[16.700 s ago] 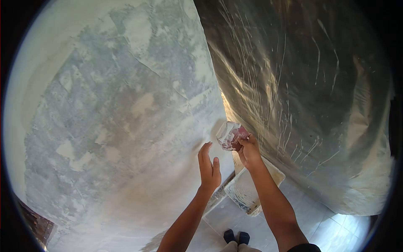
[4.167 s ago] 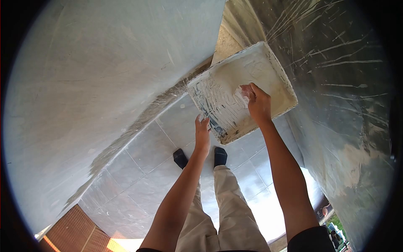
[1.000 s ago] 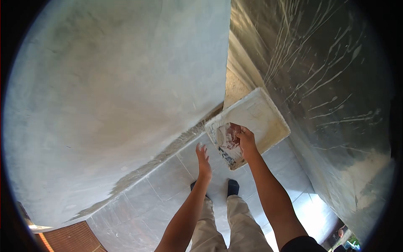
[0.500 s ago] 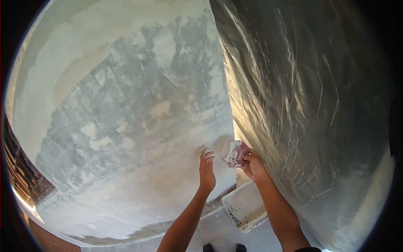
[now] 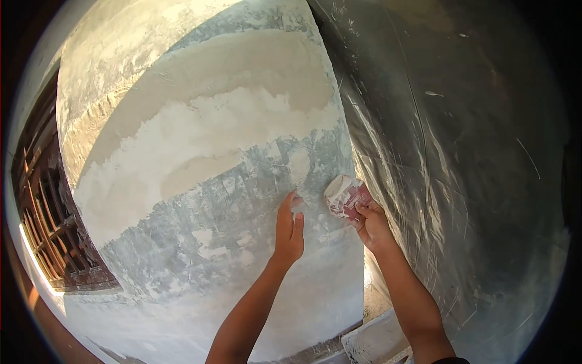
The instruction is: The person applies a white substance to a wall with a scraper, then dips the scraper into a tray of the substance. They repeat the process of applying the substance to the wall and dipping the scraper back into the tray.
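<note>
My right hand [image 5: 371, 223] clamps a putty-loaded scraper [image 5: 344, 195] at the wall [image 5: 200, 182] corner, left hand [image 5: 288, 227] flat and empty beside it; upper band coated, grey patches below remain.

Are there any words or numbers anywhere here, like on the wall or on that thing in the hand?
None: no words, numbers or signs can be read.
The scraper in the right hand is smeared with white paste; no label shows.
The wall under the left hand has only plaster patches.
The plastic sheet has only paint streaks.
</note>
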